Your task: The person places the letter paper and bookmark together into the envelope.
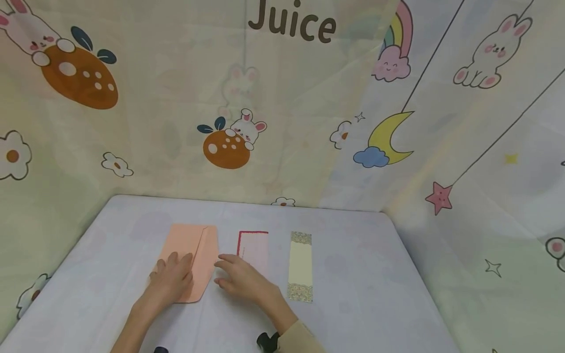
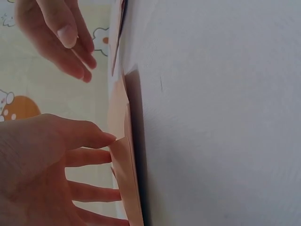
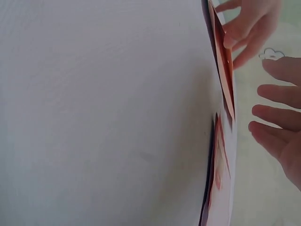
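Observation:
A peach envelope (image 1: 187, 238) lies on the white table, its flap seam running along the right side. My left hand (image 1: 169, 279) rests on it with spread fingers; in the left wrist view the fingertips (image 2: 113, 194) touch its surface. Just off the envelope's right edge, my right hand (image 1: 244, 279) is held with loosely bent fingers and nothing in them. That hand partly hides a pink-white card (image 1: 256, 242) with a red border along its top and left. In the right wrist view, the envelope (image 3: 223, 70) shows a gap along its near edge.
Right of the card lies a cream paper strip (image 1: 300, 264) with patterned ends. The table (image 1: 366, 284) has rounded back corners. Cloth printed with rabbits and flowers surrounds it. A black device (image 1: 267, 342) sits at the right wrist.

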Available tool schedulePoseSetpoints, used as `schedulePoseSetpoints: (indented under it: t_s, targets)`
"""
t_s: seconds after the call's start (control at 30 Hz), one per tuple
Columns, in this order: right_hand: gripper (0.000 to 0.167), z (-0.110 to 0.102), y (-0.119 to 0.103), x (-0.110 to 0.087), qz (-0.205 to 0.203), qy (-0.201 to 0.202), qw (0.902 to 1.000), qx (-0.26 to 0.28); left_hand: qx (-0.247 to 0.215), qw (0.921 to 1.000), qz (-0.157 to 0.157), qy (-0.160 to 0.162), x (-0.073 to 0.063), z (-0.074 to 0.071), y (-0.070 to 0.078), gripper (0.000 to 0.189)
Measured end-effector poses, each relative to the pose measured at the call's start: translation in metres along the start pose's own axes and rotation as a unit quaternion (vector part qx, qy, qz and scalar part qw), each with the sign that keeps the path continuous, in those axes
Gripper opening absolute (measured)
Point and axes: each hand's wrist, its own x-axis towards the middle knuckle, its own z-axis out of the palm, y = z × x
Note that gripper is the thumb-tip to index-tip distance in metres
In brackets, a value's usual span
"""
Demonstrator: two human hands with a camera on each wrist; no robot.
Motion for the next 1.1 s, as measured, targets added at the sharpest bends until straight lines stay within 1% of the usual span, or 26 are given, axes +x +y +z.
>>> schedulePoseSetpoints:
  t_s: [0.13,0.23,0.4,0.6,0.73,0.8,0.97,1.1]
  targets:
    - [0.036,0.006,-0.004,0.007,0.008,-0.024,0.9997,0.008,0.001,1.0,0.005,0.001,-0.001,-0.002,0.0,0.044]
    - [0.036,0.011,-0.006,0.011,0.011,-0.031,0.9994,0.003,0.001,0.9999,0.011,0.006,-0.002,-0.002,0.001,0.043]
    - [0.034,0.018,-0.008,0.017,0.007,-0.027,0.9996,-0.004,0.002,0.9999,0.011,0.003,-0.003,-0.002,0.001,0.042]
    - [0.031,0.022,-0.01,0.023,-0.002,-0.024,0.9997,-0.005,0.005,1.0,0.006,-0.001,-0.003,-0.003,0.002,0.049]
    - [0.031,0.023,-0.011,0.025,0.009,-0.033,0.9994,-0.009,0.009,0.9999,0.009,0.003,-0.003,-0.003,0.002,0.053]
    - [0.03,0.025,-0.011,0.027,0.012,-0.035,0.9992,-0.014,0.014,0.9998,0.013,0.009,-0.003,-0.003,0.002,0.054]
    - [0.029,0.03,-0.009,0.031,-0.008,-0.026,0.9987,-0.042,0.019,0.9993,0.028,0.014,-0.003,-0.004,0.0,0.053]
    - [0.027,0.031,-0.01,0.033,-0.024,-0.02,0.9976,-0.062,0.024,0.9991,0.033,0.005,-0.003,-0.004,-0.001,0.043]
